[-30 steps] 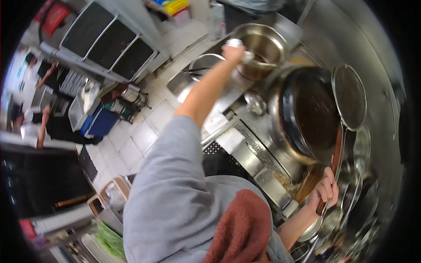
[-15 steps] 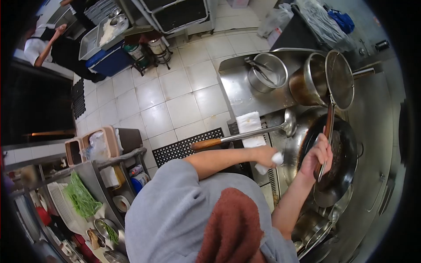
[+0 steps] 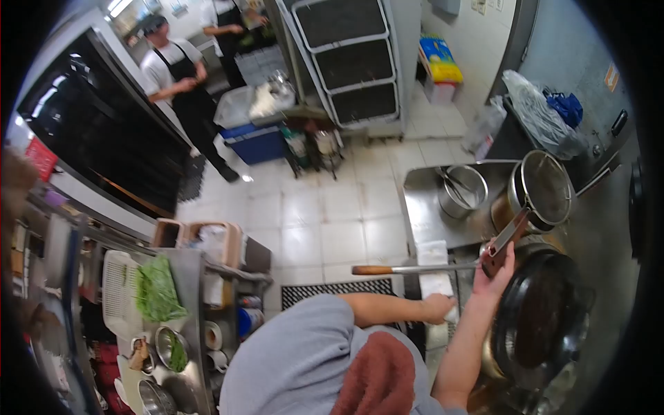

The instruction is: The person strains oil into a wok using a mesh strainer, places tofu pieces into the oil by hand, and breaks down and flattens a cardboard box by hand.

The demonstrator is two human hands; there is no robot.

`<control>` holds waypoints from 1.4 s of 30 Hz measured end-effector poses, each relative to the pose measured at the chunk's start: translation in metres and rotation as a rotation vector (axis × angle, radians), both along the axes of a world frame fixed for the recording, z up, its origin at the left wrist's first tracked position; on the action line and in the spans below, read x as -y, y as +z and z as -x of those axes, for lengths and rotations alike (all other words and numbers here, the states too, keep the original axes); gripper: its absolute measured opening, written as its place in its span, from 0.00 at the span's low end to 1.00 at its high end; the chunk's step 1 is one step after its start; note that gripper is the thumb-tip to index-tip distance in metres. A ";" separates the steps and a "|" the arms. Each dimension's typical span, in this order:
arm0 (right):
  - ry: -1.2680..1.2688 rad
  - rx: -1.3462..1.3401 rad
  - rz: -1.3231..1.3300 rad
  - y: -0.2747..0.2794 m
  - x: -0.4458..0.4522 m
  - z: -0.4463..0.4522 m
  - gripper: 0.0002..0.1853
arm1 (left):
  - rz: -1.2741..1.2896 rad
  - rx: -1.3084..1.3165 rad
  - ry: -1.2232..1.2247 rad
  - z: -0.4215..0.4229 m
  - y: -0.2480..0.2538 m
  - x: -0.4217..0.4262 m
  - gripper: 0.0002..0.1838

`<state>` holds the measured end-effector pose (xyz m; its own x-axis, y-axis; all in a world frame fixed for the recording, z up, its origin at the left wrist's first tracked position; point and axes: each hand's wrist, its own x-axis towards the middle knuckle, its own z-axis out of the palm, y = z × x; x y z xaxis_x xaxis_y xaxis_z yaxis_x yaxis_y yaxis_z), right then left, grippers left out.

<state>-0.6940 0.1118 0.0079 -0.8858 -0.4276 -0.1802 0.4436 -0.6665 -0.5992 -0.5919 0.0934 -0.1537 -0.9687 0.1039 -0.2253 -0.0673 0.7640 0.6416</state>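
The strainer (image 3: 548, 181) is, I judge, lifted and not put down: my right hand (image 3: 496, 265) is closed round its wooden handle (image 3: 508, 234), the mesh over the tall pot (image 3: 503, 210) beyond. My left hand (image 3: 438, 308) is beside the white cloth (image 3: 433, 254); I can't tell its grip. Past both hands, the metal surface (image 3: 420, 192) carries a utensil pot (image 3: 459, 205); farther, across the tiled floor (image 3: 301, 225), stands a person in an apron (image 3: 181, 79).
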 end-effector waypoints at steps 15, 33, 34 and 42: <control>0.200 0.078 0.194 -0.022 -0.013 -0.057 0.35 | 0.219 -0.225 0.083 -0.005 -0.027 0.001 0.33; 0.130 0.131 -0.250 -0.070 -0.062 -0.138 0.33 | -0.087 -0.269 -0.019 0.019 -0.046 0.023 0.13; 0.130 0.121 -0.214 -0.073 -0.066 -0.139 0.32 | -0.089 -0.267 -0.033 0.020 -0.046 0.023 0.13; 0.143 0.107 -0.232 -0.071 -0.080 -0.144 0.27 | -0.066 -0.006 -0.058 0.015 0.000 0.031 0.26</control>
<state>-0.5504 0.1923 -0.0633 -0.7903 -0.4832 -0.3767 0.5919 -0.4432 -0.6733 -0.6073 0.0619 -0.1534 -0.9620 0.1747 -0.2099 -0.0196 0.7225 0.6911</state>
